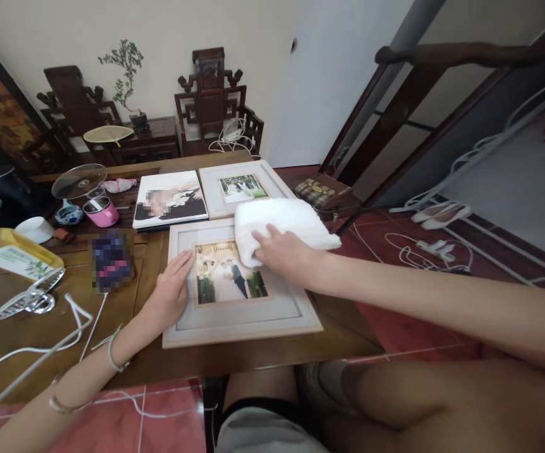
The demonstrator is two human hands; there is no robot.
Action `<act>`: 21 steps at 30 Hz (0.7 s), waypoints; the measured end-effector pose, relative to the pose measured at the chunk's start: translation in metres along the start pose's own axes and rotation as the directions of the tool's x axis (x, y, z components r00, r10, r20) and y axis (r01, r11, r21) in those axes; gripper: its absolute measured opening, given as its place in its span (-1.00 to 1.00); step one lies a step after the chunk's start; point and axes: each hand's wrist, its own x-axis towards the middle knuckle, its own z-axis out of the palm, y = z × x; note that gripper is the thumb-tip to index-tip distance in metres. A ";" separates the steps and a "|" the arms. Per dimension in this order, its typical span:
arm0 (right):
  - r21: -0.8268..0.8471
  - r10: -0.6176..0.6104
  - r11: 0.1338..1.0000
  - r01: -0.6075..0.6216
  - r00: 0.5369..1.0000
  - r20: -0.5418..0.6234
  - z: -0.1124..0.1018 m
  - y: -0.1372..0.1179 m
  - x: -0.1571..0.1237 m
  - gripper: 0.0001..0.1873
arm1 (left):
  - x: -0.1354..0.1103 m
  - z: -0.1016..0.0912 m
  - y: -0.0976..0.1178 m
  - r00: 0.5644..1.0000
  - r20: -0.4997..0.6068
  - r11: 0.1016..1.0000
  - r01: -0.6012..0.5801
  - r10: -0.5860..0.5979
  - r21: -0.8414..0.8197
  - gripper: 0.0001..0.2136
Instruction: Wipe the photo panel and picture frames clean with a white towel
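Note:
A picture frame (244, 323) with a pale wooden border lies flat near the table's front edge, a wedding photo (227, 277) in its middle. My left hand (175, 286) rests on the frame's left side, fingers stretched out flat. In my right hand (284, 251) is a folded white towel (281, 220), pressed over the frame's upper right part and hiding that corner. Behind it lies a second framed photo (210, 179), partly covered by the towel. To its left sits a photo album (182, 204) with a white and black cover.
On the table's left are an oil bottle (22, 251), a silver hair claw (34, 296), a pink cup (101, 212), a glass lid (78, 181) and white cables (71, 327). A wooden chair (395, 107) stands at the right, a plaid bag (317, 192) on its seat.

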 end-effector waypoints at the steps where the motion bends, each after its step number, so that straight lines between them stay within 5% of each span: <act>1: 0.001 -0.027 1.000 0.027 0.998 0.048 -0.005 -0.004 -0.007 -0.59 | 0.000 0.000 0.001 1.000 -0.007 1.000 0.002 -0.002 0.003 -0.39; 4: 0.054 -0.194 0.981 0.187 0.961 0.197 -0.020 -0.023 -0.033 -0.71 | 0.000 0.001 0.003 0.999 -0.028 1.000 0.020 -0.020 0.014 -0.41; 8: 0.111 -0.424 0.905 0.410 0.856 0.296 -0.025 -0.046 -0.055 -0.77 | -0.001 0.000 0.004 0.998 -0.038 0.999 0.040 -0.040 -0.008 -0.41; 15: 0.210 -0.540 0.822 0.529 0.841 -0.005 -0.022 -0.067 -0.045 -0.91 | 0.003 -0.002 0.007 0.999 -0.040 0.999 0.030 -0.030 -0.013 -0.45; 21: 0.183 -0.615 0.769 0.613 0.787 -0.052 -0.025 -0.085 -0.033 -0.83 | 0.007 -0.002 0.014 0.998 -0.032 0.998 0.060 -0.060 -0.012 -0.54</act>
